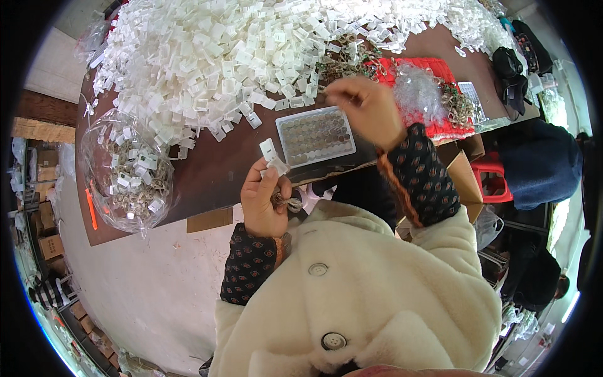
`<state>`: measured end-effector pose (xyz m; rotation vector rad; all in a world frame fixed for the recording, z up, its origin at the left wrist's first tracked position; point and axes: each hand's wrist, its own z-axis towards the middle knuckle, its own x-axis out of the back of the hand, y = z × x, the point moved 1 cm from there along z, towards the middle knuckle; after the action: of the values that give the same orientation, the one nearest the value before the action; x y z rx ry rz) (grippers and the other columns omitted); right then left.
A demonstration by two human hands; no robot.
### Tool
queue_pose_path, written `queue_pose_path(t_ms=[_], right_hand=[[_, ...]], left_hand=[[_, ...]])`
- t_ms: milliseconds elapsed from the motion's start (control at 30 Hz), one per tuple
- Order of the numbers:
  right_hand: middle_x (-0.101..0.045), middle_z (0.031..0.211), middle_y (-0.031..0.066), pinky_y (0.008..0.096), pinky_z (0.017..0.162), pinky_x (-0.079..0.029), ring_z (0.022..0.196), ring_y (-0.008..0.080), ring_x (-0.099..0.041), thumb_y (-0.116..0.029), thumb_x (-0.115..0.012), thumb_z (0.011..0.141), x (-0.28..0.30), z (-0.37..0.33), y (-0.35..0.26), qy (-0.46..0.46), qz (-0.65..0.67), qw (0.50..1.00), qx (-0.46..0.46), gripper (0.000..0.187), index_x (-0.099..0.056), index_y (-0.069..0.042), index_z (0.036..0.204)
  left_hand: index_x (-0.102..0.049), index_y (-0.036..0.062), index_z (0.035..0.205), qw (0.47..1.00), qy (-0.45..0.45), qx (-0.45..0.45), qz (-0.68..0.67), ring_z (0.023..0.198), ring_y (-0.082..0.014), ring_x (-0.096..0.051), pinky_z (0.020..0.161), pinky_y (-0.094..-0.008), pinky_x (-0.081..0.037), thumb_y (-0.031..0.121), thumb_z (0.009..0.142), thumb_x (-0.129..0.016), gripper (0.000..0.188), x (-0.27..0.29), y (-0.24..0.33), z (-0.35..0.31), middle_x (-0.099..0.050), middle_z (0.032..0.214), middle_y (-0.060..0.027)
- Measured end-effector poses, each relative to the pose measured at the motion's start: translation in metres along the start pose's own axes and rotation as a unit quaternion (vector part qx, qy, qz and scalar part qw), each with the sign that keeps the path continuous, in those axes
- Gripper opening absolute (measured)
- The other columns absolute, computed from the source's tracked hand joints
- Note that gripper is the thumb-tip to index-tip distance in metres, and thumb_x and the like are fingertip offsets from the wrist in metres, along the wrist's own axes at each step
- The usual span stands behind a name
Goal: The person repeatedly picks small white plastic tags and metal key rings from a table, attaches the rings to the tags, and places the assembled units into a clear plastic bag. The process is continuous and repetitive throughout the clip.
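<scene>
My left hand (265, 204) is closed on a small white plastic case (274, 158), whose lid flap stands up. A bundle of tan cord (286, 202) shows below the case, against the curled fingers of that hand. My right hand (369, 108) is raised over the upper right corner of a white tray (282, 146). Its fingers are curled together and slightly blurred; what they hold, if anything, is too small to name. Rows of round silvery discs (314, 135) fill the tray. Just beyond the right fingertips lies a tangle of tan and green cords (348, 58).
A huge heap of white plastic cases (207, 56) covers the far side of the brown table (207, 173). At the left sit a clear bag of corded cases (135, 182) and an orange tool (92, 206). A red cloth (449, 69) bears clear plastic pieces; a red stool (492, 179) stands right.
</scene>
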<state>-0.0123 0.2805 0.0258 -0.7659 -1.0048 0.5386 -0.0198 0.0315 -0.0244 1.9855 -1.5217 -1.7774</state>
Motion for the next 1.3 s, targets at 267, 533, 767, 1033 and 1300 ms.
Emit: queue_pose_path(t_ms=[267,533,767,1033,1300], right_hand=[[-0.066,0.092,0.0088,0.0412,0.075,-0.051,0.095,0.031,-0.063,-0.021,-0.073,0.081,-0.004,0.047,0.065,0.078,-0.313,0.942,0.095,0.018,-0.071,-0.012,0.098],[-0.072,0.093,0.0046,0.0263,0.071,-0.05,0.077,0.0121,-0.063,-0.015,-0.072,0.09,0.023,0.044,0.052,0.076,0.044,0.996,-0.027,0.021,-0.07,-0.004,0.107],[-0.072,0.095,0.0066,0.0256,0.078,-0.052,0.086,0.0111,-0.067,-0.015,-0.072,0.089,0.033,0.035,0.056,0.098,0.086,0.991,-0.025,0.02,-0.07,-0.004,0.106],[-0.072,0.097,0.0054,0.024,0.081,-0.051,0.087,0.011,-0.065,-0.015,-0.067,0.094,0.035,0.039,0.073,0.084,0.126,0.986,-0.073,0.024,-0.067,0.003,0.11],[-0.067,0.103,0.0075,0.0299,0.093,-0.049,0.099,0.015,-0.064,-0.006,-0.059,0.099,0.024,0.007,-0.005,-0.074,0.304,0.948,-0.058,0.02,-0.061,0.003,0.117]], left_hand=[[-0.055,0.0005,0.122,0.998,-0.033,0.029,-0.038,0.073,-0.0142,-0.058,0.054,-0.0215,-0.043,0.018,0.1,-0.056,0.028,0.003,-0.004,0.002,-0.062,0.1,-0.0102],[-0.052,-0.0002,0.125,0.995,-0.043,0.056,-0.069,0.071,-0.0143,-0.056,0.052,-0.0226,-0.041,0.018,0.101,-0.053,0.031,0.007,-0.003,0.002,-0.062,0.102,-0.0107],[-0.053,0.0003,0.126,0.995,-0.056,0.064,-0.055,0.07,-0.0135,-0.055,0.051,-0.0218,-0.04,0.017,0.1,-0.055,0.031,0.004,-0.004,-0.001,-0.063,0.106,-0.0105],[-0.056,0.0022,0.124,0.997,-0.03,0.059,-0.035,0.065,-0.0126,-0.053,0.051,-0.0208,-0.04,0.021,0.099,-0.058,0.031,0.005,-0.009,-0.002,-0.065,0.104,-0.0086],[-0.057,0.0027,0.121,0.998,-0.057,0.0,-0.027,0.066,-0.0098,-0.054,0.053,-0.02,-0.041,0.014,0.096,-0.063,0.029,-0.007,0.005,-0.002,-0.065,0.107,-0.0077]])
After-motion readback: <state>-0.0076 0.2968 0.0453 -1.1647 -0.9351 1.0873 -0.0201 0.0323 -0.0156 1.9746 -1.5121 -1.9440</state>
